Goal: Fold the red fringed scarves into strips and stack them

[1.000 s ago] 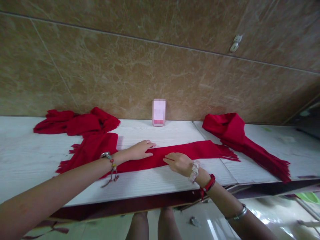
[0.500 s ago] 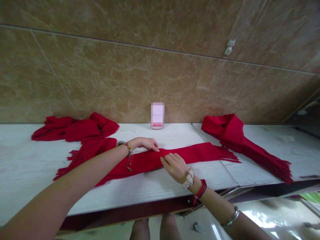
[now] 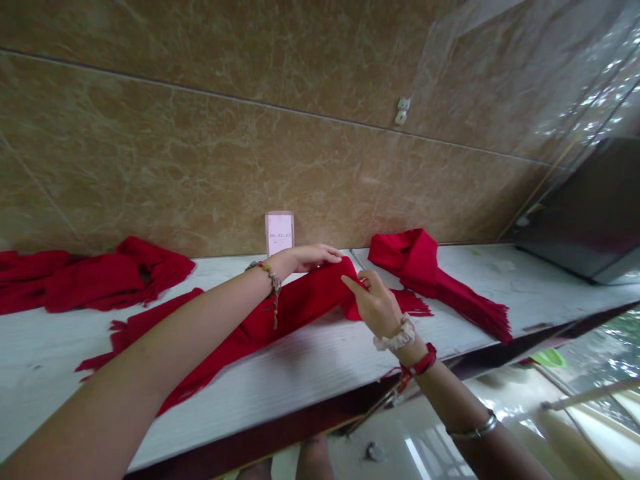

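Both hands now sit farther right along the red scarf than half a second ago, and its stretch between them, then flat, now rises in a bend. The scarf crosses the centre of the frame on the white tabletop, its fringed right end lying flat. The left hand is loosely open, fingers outstretched along the upper edge; whether it grips is unclear. The right hand is nearly closed, thumb and bent fingers pinching the bend's right side. Bunched red cloth lies at left, a looped scarf right of centre. A phone leans on the wall behind the left wrist.
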{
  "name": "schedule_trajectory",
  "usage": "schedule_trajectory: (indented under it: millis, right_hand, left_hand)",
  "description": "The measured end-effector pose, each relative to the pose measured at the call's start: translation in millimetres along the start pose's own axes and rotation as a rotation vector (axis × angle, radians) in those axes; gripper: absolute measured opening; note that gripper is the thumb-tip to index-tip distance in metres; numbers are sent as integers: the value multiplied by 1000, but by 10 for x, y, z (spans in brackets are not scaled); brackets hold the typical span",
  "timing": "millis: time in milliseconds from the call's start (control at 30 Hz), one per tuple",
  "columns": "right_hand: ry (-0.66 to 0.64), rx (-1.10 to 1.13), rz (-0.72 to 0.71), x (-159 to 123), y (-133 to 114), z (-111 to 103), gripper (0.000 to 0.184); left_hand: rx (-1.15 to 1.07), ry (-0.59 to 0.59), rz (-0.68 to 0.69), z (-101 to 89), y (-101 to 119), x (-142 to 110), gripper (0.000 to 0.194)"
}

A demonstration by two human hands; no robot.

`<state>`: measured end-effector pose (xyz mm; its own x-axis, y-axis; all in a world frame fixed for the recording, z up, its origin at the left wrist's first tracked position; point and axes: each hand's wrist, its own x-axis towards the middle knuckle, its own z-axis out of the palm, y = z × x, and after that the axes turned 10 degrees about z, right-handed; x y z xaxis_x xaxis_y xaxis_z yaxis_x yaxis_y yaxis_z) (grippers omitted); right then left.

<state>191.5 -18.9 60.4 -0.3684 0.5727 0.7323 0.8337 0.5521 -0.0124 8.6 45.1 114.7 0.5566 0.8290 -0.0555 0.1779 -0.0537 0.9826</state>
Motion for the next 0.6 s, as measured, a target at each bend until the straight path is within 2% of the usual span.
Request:
schedule_trajectory:
  millis: [167,333,467,600]
  right_hand:
    - [3,56,88,-109,661,-119,38]
    - [-85,58,149,-416,1083,16,39]
    - [-136,76,189,-599,1211,153,41]
    - [-111,138,197,-606,1272,188,41]
  left_hand:
    - [240,-39,61,332,174,631,26]
    - [483,-123,61,708,3,1073,27]
    - [627,-125,31,900,-237,1171,27]
    - [767,-32,61,941,-345,936,43]
